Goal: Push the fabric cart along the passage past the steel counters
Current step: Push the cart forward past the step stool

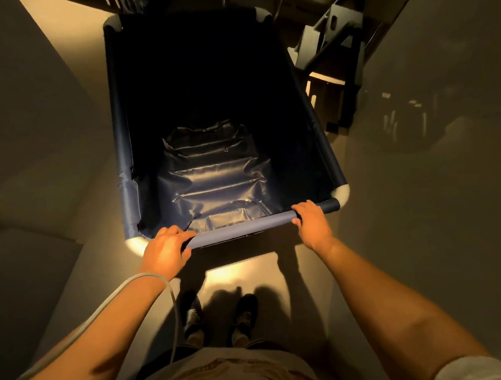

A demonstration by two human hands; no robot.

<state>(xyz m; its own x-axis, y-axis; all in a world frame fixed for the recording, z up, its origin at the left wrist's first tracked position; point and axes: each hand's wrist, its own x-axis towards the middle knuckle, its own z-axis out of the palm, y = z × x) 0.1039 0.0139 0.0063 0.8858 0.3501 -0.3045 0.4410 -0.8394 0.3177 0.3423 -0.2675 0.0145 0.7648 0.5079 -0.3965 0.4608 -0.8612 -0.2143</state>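
Between two grey steel desks, the left desk [14,133] and the right desk [452,174], stands the fabric cart [221,174], a deep navy bin of glossy, wrinkled cloth slung from a tube frame with white corner joints. Left hand [165,252] and right hand [312,224] each keep a closed grip on its near rail.

left hand [165,250] grips near rail [243,228]; right hand [311,222] grips it; fabric cart [119,125] between steel counters [19,118]
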